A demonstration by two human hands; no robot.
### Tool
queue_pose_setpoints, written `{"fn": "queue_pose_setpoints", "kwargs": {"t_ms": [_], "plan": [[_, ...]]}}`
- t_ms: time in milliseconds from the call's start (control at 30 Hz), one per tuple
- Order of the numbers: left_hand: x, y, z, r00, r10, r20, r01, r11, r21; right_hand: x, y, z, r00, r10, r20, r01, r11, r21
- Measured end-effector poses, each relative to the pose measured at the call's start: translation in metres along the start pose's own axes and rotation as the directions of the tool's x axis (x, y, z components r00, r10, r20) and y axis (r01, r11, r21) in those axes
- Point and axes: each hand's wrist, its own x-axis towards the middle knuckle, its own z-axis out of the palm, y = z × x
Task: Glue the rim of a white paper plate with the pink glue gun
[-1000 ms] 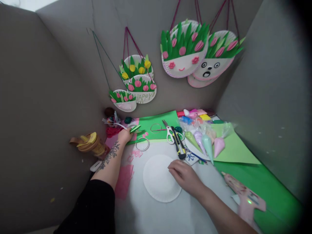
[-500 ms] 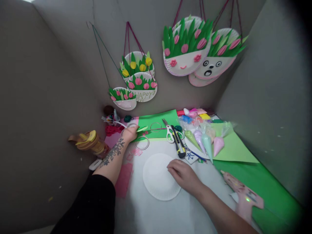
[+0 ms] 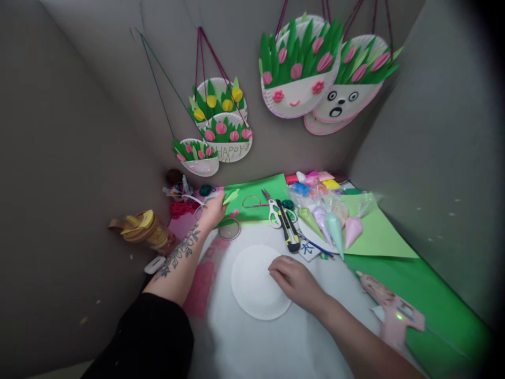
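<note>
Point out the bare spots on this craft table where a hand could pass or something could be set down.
Bare white surface lies below the paper plate, between the forearms. More room: the dark green sheet beyond the glue gun. Crowded: the back edge around the scissors, utility knife and piping bags.

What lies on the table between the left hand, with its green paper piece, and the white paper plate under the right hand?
Only a thin wire ring lies flat between the left hand, which holds the green paper piece, and the white paper plate. The right hand rests on the plate's right edge. Nothing tall stands between them.
</note>
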Motion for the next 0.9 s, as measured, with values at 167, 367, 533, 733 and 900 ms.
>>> {"fn": "queue_pose_setpoints", "kwargs": {"t_ms": [167, 367, 533, 733, 900], "plan": [[-0.020, -0.023, 0.002, 0.987, -0.004, 0.164, -0.014, 0.994, 0.107, 0.000, -0.002, -0.001, 1.000, -0.010, -0.011, 0.010, 1.000, -0.003], [-0.025, -0.047, -0.001, 0.977, -0.016, 0.213, -0.002, 0.997, 0.083, 0.000, -0.003, 0.001, 1.000, -0.014, 0.000, 0.014, 1.000, -0.004], [-0.020, -0.049, -0.015, 0.990, 0.001, 0.138, 0.009, 0.997, -0.076, -0.001, -0.003, 0.000, 1.000, -0.016, -0.003, 0.016, 1.000, 0.007], [-0.030, -0.047, 0.000, 0.998, -0.062, 0.002, 0.059, 0.946, -0.318, -0.001, -0.003, 0.001, 1.000, -0.025, -0.002, 0.025, 1.000, 0.007], [-0.045, -0.037, 0.014, 0.981, -0.133, -0.142, 0.056, 0.891, -0.451, -0.001, -0.002, 0.001, 1.000, -0.020, 0.013, 0.020, 1.000, 0.001]]}}
